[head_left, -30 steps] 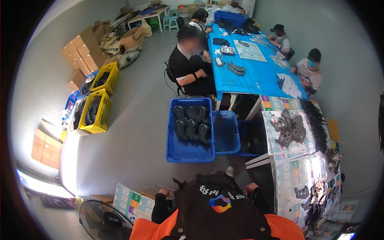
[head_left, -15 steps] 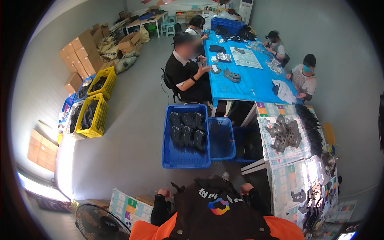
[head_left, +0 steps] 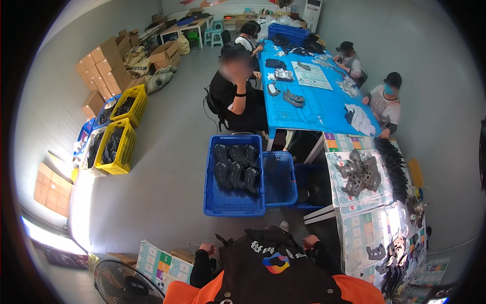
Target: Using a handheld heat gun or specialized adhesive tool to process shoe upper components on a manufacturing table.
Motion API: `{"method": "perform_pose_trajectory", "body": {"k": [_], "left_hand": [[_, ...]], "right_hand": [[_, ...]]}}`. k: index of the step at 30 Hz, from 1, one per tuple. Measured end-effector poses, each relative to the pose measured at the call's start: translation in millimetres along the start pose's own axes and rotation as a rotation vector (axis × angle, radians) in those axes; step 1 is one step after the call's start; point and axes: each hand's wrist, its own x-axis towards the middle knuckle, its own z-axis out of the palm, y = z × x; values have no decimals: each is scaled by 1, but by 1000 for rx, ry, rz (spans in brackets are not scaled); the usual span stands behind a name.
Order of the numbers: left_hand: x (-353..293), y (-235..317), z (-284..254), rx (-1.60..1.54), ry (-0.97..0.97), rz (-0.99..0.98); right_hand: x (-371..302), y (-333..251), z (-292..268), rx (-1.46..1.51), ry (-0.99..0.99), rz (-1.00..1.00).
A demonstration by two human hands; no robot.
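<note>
My left hand (head_left: 208, 248) is low in front of me, left of my dark apron (head_left: 255, 261), its fingers curled in. My right hand (head_left: 311, 240) is at the apron's right side, also with curled fingers. I see nothing in either hand. Ahead of them on the floor stands a blue crate (head_left: 223, 206) with several black padded pieces (head_left: 235, 175) in two rows. A second blue crate (head_left: 280, 182) is against its right side. To the right of my right hand, grey moulded pieces (head_left: 360, 175) lie piled on a table with printed sheets (head_left: 354, 238).
Co-workers sit around a long table with a blue cover (head_left: 283, 115). Dark pieces (head_left: 391, 167) line the right table's far side. Yellow crates (head_left: 126, 161) and cartons (head_left: 104, 66) stand at left; a fan (head_left: 129, 283) is near my lower left. A white table leg (head_left: 319, 215) juts out on the right.
The nearest co-worker at left has raised a hand to the head. A co-worker at right has moved a hand toward the table's near corner. My hands stay almost where they were.
</note>
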Motion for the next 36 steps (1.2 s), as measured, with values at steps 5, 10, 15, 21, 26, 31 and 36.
{"method": "perform_pose_trajectory", "body": {"k": [5,10,15,21,26,31,36], "left_hand": [[4,21,8,23,23,14],[-11,13,1,92,5,24],[-11,40,7,-278,15,-399],[-7,28,7,-230,33,-254],[-7,20,12,-118,48,-210],[-2,11,15,-344,16,-176],[-12,-6,9,34,11,162]], "right_hand": [[12,14,-5,-185,11,-102],[11,-2,4,-83,-81,-37],[10,8,3,-28,-39,42],[15,11,6,-39,-37,6],[15,16,9,-1,-62,75],[24,26,5,-203,-71,-81],[9,0,7,-216,-23,-50]]}}
